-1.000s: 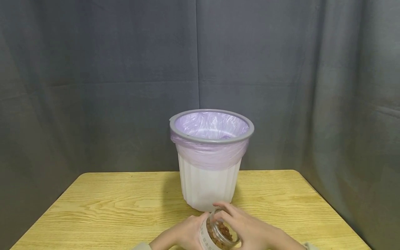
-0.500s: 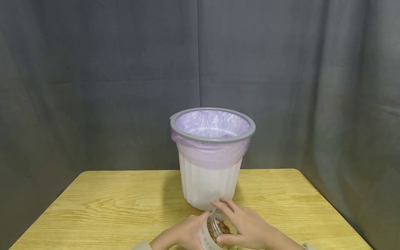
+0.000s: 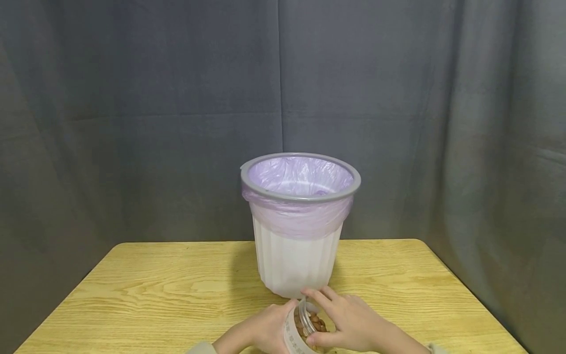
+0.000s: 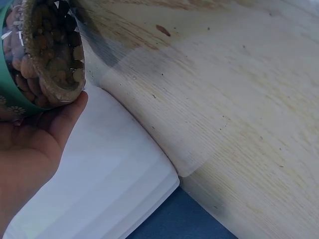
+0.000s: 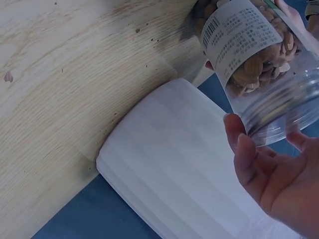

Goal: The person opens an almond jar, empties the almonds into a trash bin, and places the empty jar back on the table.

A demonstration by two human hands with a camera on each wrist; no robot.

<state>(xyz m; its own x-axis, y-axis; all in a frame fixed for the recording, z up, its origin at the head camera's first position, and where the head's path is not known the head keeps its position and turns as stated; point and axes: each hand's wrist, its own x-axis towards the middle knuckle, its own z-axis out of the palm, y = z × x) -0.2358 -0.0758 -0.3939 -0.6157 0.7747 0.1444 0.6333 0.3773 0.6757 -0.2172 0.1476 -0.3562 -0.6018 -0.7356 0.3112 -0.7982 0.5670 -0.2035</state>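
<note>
Low at the front of the head view is a clear plastic jar (image 3: 293, 335) of almonds, tilted so its mouth end faces right. My left hand (image 3: 267, 330) grips its body. The left wrist view shows the base of the jar (image 4: 55, 55) and a green label band above my left hand (image 4: 30, 152). In the right wrist view, a white printed label wraps the jar (image 5: 244, 37). There my right hand (image 5: 281, 181) has its curled fingers around the rim of the clear lid (image 5: 284, 117). The head view shows the right hand (image 3: 349, 322) spanning this end.
A white ribbed trash bin (image 3: 296, 260) with a grey rim and purple liner bag stands just beyond the hands on the wooden table (image 3: 168, 295). Small brown specks lie on the tabletop in the wrist views. Grey curtains (image 3: 177, 123) hang behind and at both sides.
My right hand has shifted its grip around the lid end, its thumb coming over the near side. The jar has turned slightly; the left hand keeps its hold.
</note>
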